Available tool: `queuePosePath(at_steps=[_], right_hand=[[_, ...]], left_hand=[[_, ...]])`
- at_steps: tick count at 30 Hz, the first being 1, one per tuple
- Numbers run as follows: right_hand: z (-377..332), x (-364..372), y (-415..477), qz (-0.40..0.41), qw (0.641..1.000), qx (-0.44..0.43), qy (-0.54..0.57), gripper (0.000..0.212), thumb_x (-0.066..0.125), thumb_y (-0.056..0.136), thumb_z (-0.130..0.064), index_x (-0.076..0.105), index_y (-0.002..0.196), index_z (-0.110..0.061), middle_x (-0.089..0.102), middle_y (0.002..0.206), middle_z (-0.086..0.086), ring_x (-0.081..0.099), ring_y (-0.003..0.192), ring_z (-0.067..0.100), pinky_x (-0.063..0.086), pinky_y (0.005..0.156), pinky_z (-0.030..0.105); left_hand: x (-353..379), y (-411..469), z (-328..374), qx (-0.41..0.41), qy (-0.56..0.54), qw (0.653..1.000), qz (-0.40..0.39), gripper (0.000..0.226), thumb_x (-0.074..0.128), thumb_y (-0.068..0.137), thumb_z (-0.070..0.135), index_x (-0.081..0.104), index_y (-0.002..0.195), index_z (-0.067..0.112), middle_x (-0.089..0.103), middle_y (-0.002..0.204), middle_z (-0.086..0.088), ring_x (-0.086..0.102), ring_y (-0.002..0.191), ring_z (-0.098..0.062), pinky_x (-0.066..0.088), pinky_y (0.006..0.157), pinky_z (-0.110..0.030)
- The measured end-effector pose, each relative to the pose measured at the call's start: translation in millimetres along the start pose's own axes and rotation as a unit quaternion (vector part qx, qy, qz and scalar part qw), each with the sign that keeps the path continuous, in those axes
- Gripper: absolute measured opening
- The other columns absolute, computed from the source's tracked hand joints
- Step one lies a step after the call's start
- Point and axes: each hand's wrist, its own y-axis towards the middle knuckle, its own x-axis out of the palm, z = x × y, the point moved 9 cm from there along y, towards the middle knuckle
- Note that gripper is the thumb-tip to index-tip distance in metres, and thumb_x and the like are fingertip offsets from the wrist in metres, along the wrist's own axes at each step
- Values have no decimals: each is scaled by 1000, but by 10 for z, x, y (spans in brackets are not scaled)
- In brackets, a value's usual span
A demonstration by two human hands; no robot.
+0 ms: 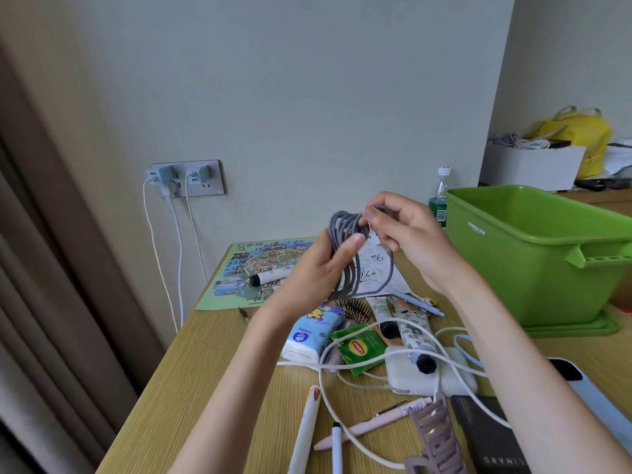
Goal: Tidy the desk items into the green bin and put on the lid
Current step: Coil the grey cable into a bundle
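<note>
A grey braided cable [345, 230] is coiled into loops above the desk. My left hand [318, 271] grips the coil from the left, thumb across the loops. My right hand [400, 230] pinches the cable's loose end at the top of the coil, and a strand hangs down in an arc below it. The open green bin [533, 254] stands at the right on its green lid [578, 328]. Loose on the desk lie a tissue pack [313, 331], a green tea sachet [360, 347], a white power bank [410, 374], cream tubes [384, 314], pens [372, 424] and a hair claw [432, 436].
A white cable [328, 401] snakes across the items. A map sheet [236, 271] with a tube on it lies at the back left, below wall chargers [171, 179]. A bottle [441, 196] stands behind the bin. A dark booklet [485, 436] and a hairbrush [355, 309] lie nearby.
</note>
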Motion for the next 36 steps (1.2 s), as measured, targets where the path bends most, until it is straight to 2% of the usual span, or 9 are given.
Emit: queuePosePath(at_steps=[3,6,8,11,17,23,28,31,36], right_hand=[[-15,-12,19,26,1000,-11,4,17,56,97,-13,59,82,-5,40,47,-14,28,46,5,24,44,14],[-26,-55,30,53,998,-24,-26,18,57,96,-15,58,82,-5,43,46,-17,31,45,0,26,45,11],[12,-96,26,66,997,-19,-23,20,55,97,-19,57,80,-9,41,49,-12,31,45,4,25,44,15],[103,-104,10,68,998,-2,5,28,48,101,-27,50,77,-13,33,57,5,28,48,10,23,41,18],[255,75,-2,17,999,31,22,35,36,104,-30,52,81,-9,32,53,-1,24,41,5,22,38,13],[361,315,-69,-73,991,101,53,38,37,103,-33,51,80,-7,33,52,-2,25,39,6,21,36,14],[364,519,-94,-95,979,146,111,38,41,102,-39,44,74,-14,30,48,-1,20,35,8,15,36,16],[351,539,-94,-101,976,155,112,37,42,101,-42,46,77,-13,31,48,-1,20,36,9,16,36,16],[352,527,-114,-117,967,190,125,27,49,99,-36,52,92,-10,42,53,-1,23,36,8,20,35,16]], left_hand=[[132,-23,22,-10,34,998,-46,35,49,97,41,54,120,15,67,110,4,58,101,-5,47,96,-30],[219,-58,2,-49,0,995,-89,16,48,99,38,57,96,25,59,70,24,52,66,6,41,66,-15],[219,-63,-14,-76,-44,992,-87,20,49,97,39,61,90,25,56,76,10,49,69,-9,39,69,-26],[129,-55,-44,-116,-106,986,-48,25,50,98,35,67,100,18,65,102,-11,55,90,-17,46,91,-41],[-133,-4,-133,-134,-220,964,60,25,51,97,30,69,107,17,70,105,1,65,92,-2,47,96,-29],[-343,-17,-156,-127,-246,949,151,31,49,96,34,67,113,15,69,101,6,61,83,-3,46,83,-28],[-273,-10,-53,-100,-252,955,119,33,47,99,28,65,115,7,70,102,-22,67,91,-23,51,85,-37],[-265,-5,11,-77,-256,959,90,27,47,99,28,69,107,14,74,86,-8,71,83,-19,57,72,-27],[-389,-31,-105,-100,-274,943,158,27,48,98,39,66,97,19,63,82,2,61,82,-18,47,71,-32]])
